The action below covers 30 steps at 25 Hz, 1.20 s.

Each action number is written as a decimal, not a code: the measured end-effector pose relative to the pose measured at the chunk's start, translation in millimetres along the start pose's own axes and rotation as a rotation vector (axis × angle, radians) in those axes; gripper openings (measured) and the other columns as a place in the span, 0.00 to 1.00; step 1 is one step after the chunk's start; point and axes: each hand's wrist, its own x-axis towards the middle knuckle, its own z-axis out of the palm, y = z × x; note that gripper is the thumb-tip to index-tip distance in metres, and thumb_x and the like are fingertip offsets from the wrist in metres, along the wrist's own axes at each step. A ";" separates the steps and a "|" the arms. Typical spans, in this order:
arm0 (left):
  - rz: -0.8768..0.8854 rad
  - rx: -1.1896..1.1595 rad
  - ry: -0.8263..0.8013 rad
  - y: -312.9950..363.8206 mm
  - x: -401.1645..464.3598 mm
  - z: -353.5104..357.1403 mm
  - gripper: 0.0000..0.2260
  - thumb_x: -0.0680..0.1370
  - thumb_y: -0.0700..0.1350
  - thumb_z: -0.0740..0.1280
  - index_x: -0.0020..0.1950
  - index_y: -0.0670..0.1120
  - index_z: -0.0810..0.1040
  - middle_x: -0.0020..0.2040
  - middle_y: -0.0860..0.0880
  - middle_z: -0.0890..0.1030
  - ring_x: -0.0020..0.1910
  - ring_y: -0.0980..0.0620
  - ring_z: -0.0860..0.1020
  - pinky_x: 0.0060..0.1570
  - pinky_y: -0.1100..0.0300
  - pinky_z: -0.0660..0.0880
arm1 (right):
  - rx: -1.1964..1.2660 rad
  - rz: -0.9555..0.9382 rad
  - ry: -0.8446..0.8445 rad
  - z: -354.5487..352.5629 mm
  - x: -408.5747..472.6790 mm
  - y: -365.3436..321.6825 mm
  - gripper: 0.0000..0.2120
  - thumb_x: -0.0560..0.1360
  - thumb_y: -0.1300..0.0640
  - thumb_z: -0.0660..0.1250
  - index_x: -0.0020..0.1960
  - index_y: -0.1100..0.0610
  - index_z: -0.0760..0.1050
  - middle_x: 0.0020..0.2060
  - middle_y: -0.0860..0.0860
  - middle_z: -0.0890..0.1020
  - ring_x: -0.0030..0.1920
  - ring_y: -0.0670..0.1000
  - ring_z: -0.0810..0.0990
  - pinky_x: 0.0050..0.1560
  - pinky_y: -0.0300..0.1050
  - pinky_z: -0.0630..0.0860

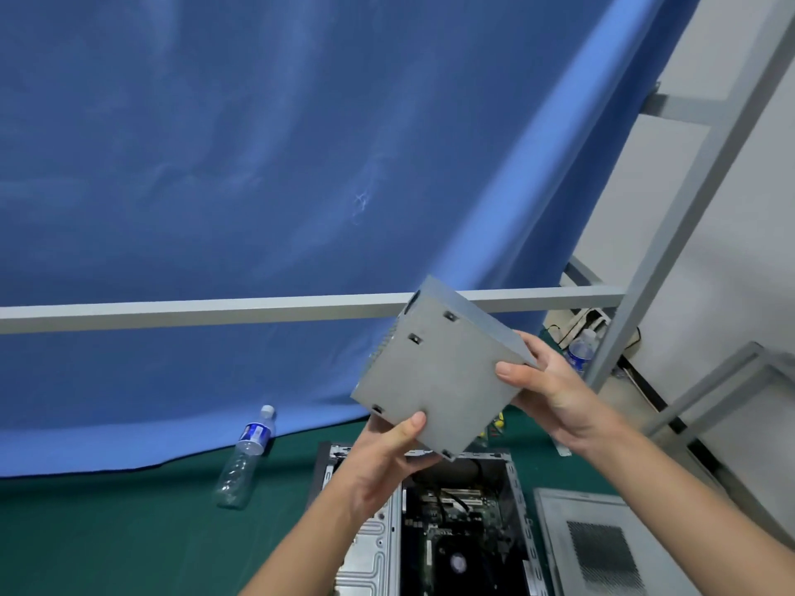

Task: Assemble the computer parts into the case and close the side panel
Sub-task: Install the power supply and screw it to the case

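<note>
Metal box (pixel 439 376): up in the air, held by both hands above the open case, tilted so one broad flat face looks at the camera.
Box look: plain matte grey sheet metal, squarish, with a narrower side face running along its upper right edge; four small dark punched slots show on the broad face, and thin fins or vent ribs peek out along the left edge.
Left hand (pixel 378 471): comes up from below, thumb pressed on the broad face near the bottom corner, the other fingers wrapped behind the box and out of sight, so it grips the lower edge.
Right hand (pixel 555 393): on the right corner, thumb flat on the broad face, fingers (pixel 535 344) curled round the side edge, clamped on the box.
Case (pixel 451 531): lies open on the green bench (pixel 107 535) directly under the box, circuit board, a round fan and dark cables visible inside, a ribbed silver plate at its left.
Side panel (pixel 602 548): flat on the bench just right of the case, grey with a dark mesh vent square.
Bottle (pixel 245 458): clear plastic, blue label, lying on its side left of the case, near the foot of the blue cloth (pixel 258 165).
Second bottle (pixel 580 350): standing behind the right hand by the grey frame (pixel 671 234).
</note>
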 end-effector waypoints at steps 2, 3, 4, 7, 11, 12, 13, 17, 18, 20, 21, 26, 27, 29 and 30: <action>0.038 0.004 0.017 6.8 -3.3 -0.4 0.34 0.64 0.43 0.79 0.68 0.47 0.71 0.65 0.44 0.79 0.60 0.43 0.80 0.51 0.40 0.78 | 0.078 0.046 -0.044 -1.3 1.3 7.0 0.35 0.59 0.58 0.77 0.65 0.59 0.72 0.56 0.56 0.82 0.52 0.53 0.82 0.47 0.50 0.81; 0.057 0.023 0.025 8.7 -4.0 -1.0 0.36 0.63 0.43 0.79 0.69 0.47 0.70 0.65 0.44 0.79 0.60 0.44 0.80 0.50 0.41 0.78 | 0.088 0.079 -0.065 -2.6 2.0 11.0 0.36 0.59 0.57 0.77 0.66 0.59 0.71 0.57 0.57 0.81 0.53 0.54 0.82 0.49 0.53 0.81; 0.084 0.043 0.032 10.4 -5.0 -1.7 0.37 0.63 0.43 0.79 0.70 0.47 0.69 0.66 0.44 0.78 0.60 0.44 0.80 0.51 0.42 0.78 | 0.085 0.118 -0.081 -4.7 2.2 15.5 0.37 0.60 0.56 0.78 0.67 0.58 0.71 0.59 0.57 0.81 0.55 0.55 0.81 0.53 0.57 0.81; 0.194 0.068 0.046 20.2 -8.3 -4.8 0.39 0.62 0.41 0.79 0.71 0.47 0.67 0.67 0.43 0.77 0.63 0.43 0.78 0.55 0.43 0.78 | 0.057 0.234 -0.098 -10.8 0.6 31.3 0.39 0.61 0.57 0.79 0.69 0.56 0.69 0.63 0.58 0.79 0.60 0.61 0.80 0.56 0.66 0.78; 0.280 0.179 0.110 37.7 -13.0 -2.2 0.42 0.57 0.40 0.80 0.70 0.49 0.70 0.65 0.43 0.78 0.61 0.44 0.79 0.52 0.49 0.79 | 0.125 0.304 -0.103 -6.0 -4.9 51.1 0.31 0.66 0.64 0.76 0.68 0.56 0.71 0.62 0.58 0.80 0.60 0.60 0.81 0.53 0.62 0.79; 0.313 0.213 0.119 42.1 -14.3 -1.1 0.42 0.56 0.40 0.80 0.69 0.50 0.71 0.64 0.43 0.78 0.60 0.44 0.79 0.51 0.51 0.79 | 0.097 0.307 -0.104 -2.7 -6.4 51.8 0.31 0.67 0.63 0.76 0.68 0.56 0.71 0.62 0.57 0.80 0.60 0.58 0.81 0.53 0.60 0.80; 0.346 0.260 0.127 47.4 -16.1 0.1 0.42 0.55 0.41 0.80 0.68 0.52 0.72 0.64 0.44 0.77 0.60 0.45 0.78 0.51 0.51 0.79 | 0.041 0.293 -0.098 1.1 -7.6 49.0 0.32 0.66 0.61 0.77 0.68 0.55 0.71 0.61 0.55 0.81 0.60 0.57 0.81 0.53 0.57 0.80; 0.424 0.596 0.164 74.0 -21.5 1.4 0.40 0.54 0.44 0.80 0.65 0.60 0.73 0.60 0.54 0.77 0.60 0.52 0.77 0.55 0.48 0.80 | -0.396 -0.008 0.048 20.3 -6.6 9.9 0.51 0.59 0.49 0.84 0.75 0.44 0.60 0.65 0.42 0.75 0.61 0.38 0.77 0.53 0.32 0.75; 0.424 0.677 0.183 78.8 -21.9 1.5 0.40 0.54 0.45 0.80 0.64 0.61 0.73 0.61 0.54 0.76 0.61 0.53 0.76 0.58 0.47 0.79 | -0.557 -0.107 0.084 25.0 -4.7 -0.7 0.55 0.60 0.47 0.83 0.77 0.42 0.54 0.69 0.41 0.68 0.64 0.36 0.72 0.57 0.31 0.72; 0.421 0.827 0.222 84.2 -22.0 4.0 0.40 0.54 0.46 0.81 0.64 0.63 0.73 0.60 0.56 0.74 0.63 0.55 0.74 0.61 0.48 0.76 | -0.903 -0.260 0.004 36.4 0.2 -18.9 0.58 0.60 0.44 0.82 0.77 0.37 0.47 0.74 0.37 0.56 0.73 0.39 0.60 0.68 0.40 0.63; 0.423 0.909 0.230 85.5 -21.7 6.4 0.40 0.55 0.46 0.81 0.64 0.63 0.72 0.60 0.58 0.72 0.64 0.55 0.72 0.63 0.49 0.74 | -1.043 -0.286 -0.102 43.8 2.8 -27.1 0.58 0.61 0.44 0.82 0.77 0.36 0.45 0.74 0.34 0.52 0.75 0.40 0.55 0.71 0.43 0.59; 0.477 1.261 0.199 83.5 -13.7 25.6 0.43 0.56 0.46 0.79 0.70 0.58 0.70 0.59 0.60 0.68 0.64 0.57 0.65 0.64 0.59 0.69 | -1.491 -0.356 -0.416 65.9 15.7 -46.9 0.52 0.65 0.49 0.77 0.78 0.47 0.49 0.71 0.44 0.59 0.71 0.48 0.59 0.69 0.44 0.65; 0.491 1.306 0.206 81.5 -11.6 29.4 0.43 0.57 0.44 0.80 0.70 0.56 0.70 0.59 0.59 0.68 0.63 0.57 0.64 0.63 0.60 0.68 | -1.642 -0.379 -0.405 67.5 16.6 -46.2 0.49 0.65 0.48 0.76 0.77 0.50 0.51 0.68 0.48 0.62 0.68 0.51 0.62 0.66 0.46 0.68; 0.519 1.390 0.228 76.7 -7.3 37.0 0.43 0.59 0.42 0.80 0.71 0.54 0.68 0.60 0.57 0.68 0.62 0.58 0.62 0.62 0.61 0.67 | -1.923 -0.452 -0.340 69.0 17.6 -41.6 0.45 0.64 0.44 0.75 0.73 0.55 0.57 0.62 0.51 0.68 0.61 0.54 0.66 0.62 0.48 0.69; 0.524 1.432 0.233 73.5 -5.3 41.7 0.43 0.59 0.42 0.80 0.72 0.52 0.67 0.62 0.56 0.68 0.62 0.57 0.62 0.62 0.60 0.67 | -2.008 -0.487 -0.328 68.0 18.2 -37.6 0.43 0.63 0.42 0.75 0.70 0.56 0.60 0.60 0.52 0.69 0.58 0.54 0.67 0.60 0.48 0.68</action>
